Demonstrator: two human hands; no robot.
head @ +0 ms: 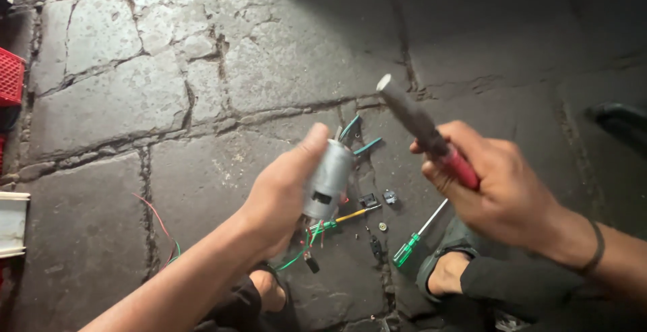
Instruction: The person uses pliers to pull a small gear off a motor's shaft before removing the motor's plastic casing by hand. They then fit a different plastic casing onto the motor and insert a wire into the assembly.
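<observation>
Two hands work above a cracked stone floor. Left hand grips a grey motor, whose lower end and wires are partly hidden. Right hand is closed round a red-handled tool, its tip blurred. Small parts beneath are hard to identify.

Cracked grey stone paving floor, dark joints between slabs; lying on it: green-handled screwdriver, yellow-shafted screwdriver, teal-handled pliers, small black parts, loose red and green wires; red crate at left edge
</observation>
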